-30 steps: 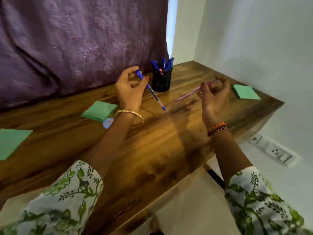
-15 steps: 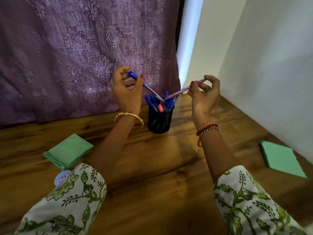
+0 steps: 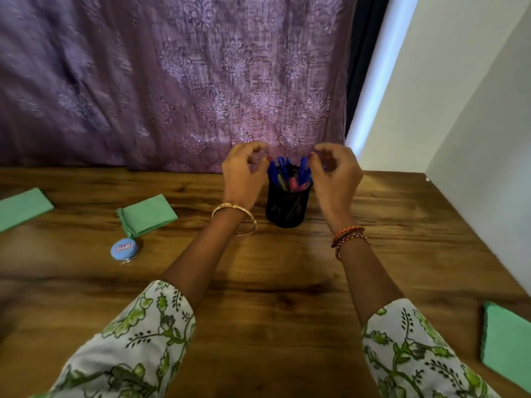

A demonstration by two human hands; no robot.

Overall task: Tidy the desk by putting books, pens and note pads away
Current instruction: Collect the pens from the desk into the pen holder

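While both hands hover at the rim of a black mesh pen holder (image 3: 288, 206) standing at the back of a wooden desk (image 3: 273, 282), the left hand (image 3: 241, 175) sits just left of it and the right hand (image 3: 334, 175) just right. Each has fingers loosely curled, thumb and fingertips near the blue pens (image 3: 280, 168) standing in the cup; motion blur hides whether either pinches a pen. The likely mishap is a knock: the light holder, crowded with upright pens, could tip if a hand catches a cap or the rim, spilling pens across the desk. Three green note pads wait: one far left (image 3: 21, 206), one left of the holder (image 3: 148, 215), one near right (image 3: 507, 343). A small blue round tin (image 3: 124, 248) lies nearby.
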